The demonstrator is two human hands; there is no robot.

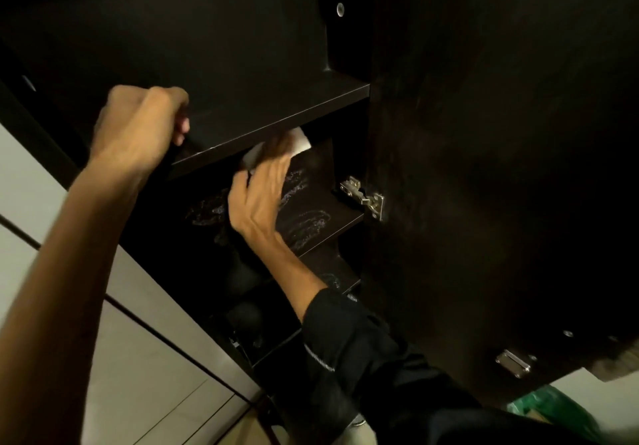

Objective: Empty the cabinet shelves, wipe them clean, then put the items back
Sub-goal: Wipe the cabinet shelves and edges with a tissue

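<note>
1. Head view: the upper shelf (276,113) edge is gripped by the left hand (138,126), likely to keep steady.
2. A white cloth (276,149) is pressed on the wet middle shelf (311,216) by the right hand (259,199), fingers spread flat.
3. Both shelves look bare; dark things (242,316) are seen lower down.

The light is dim and everything dark reads nearly black. Pale wall panels (31,182) with dark seams run down the left side. Light floor tiles (242,431) show at the bottom, and a green bag (553,406) lies low right.
</note>
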